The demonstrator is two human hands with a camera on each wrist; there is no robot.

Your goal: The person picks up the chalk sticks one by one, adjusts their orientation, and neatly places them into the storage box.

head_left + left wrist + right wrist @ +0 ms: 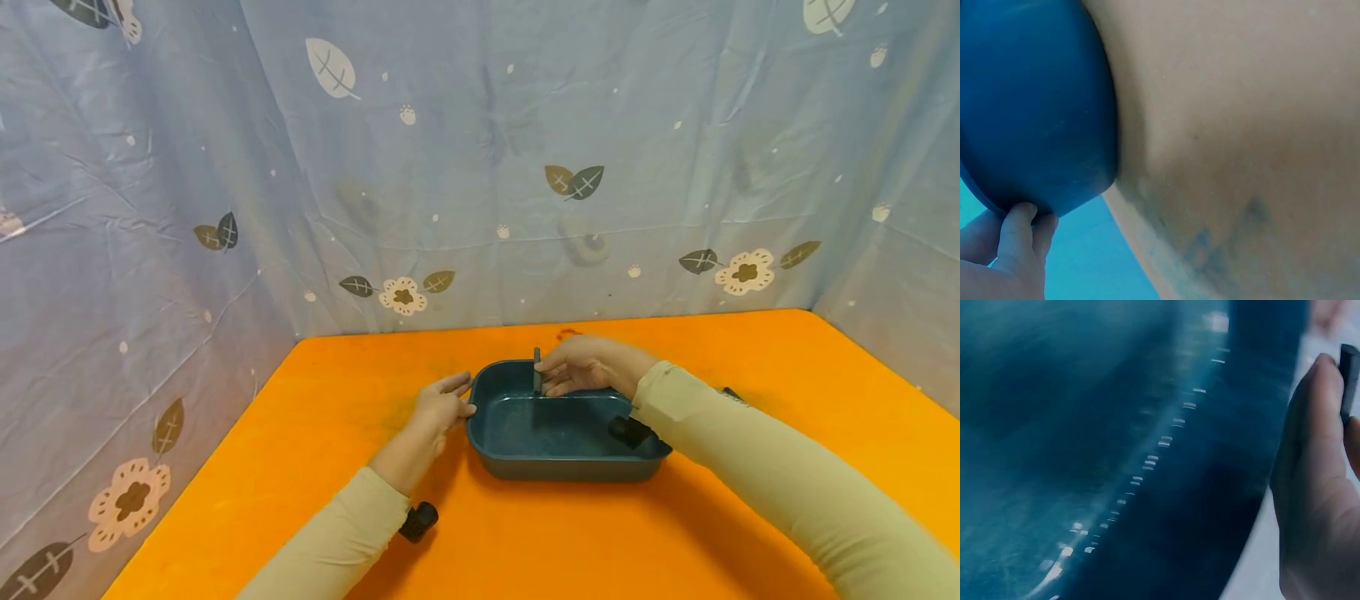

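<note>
A dark teal rectangular basin with rounded corners sits upright on the orange table. At its left end, my left hand touches the rim and outer wall with fairly straight fingers. The left wrist view shows its fingertips against the basin's outer wall. Over the back rim, my right hand pinches a thin dark grey bar between thumb and fingers. The bar stands nearly upright; in the right wrist view only part of this bar shows at the edge. My right forearm hides the basin's back right corner.
The orange table extends around the basin. A small red curved thing lies near the back edge. Patterned blue-grey curtains enclose the back and sides. Black wrist cameras hang below both wrists, the right camera over the basin.
</note>
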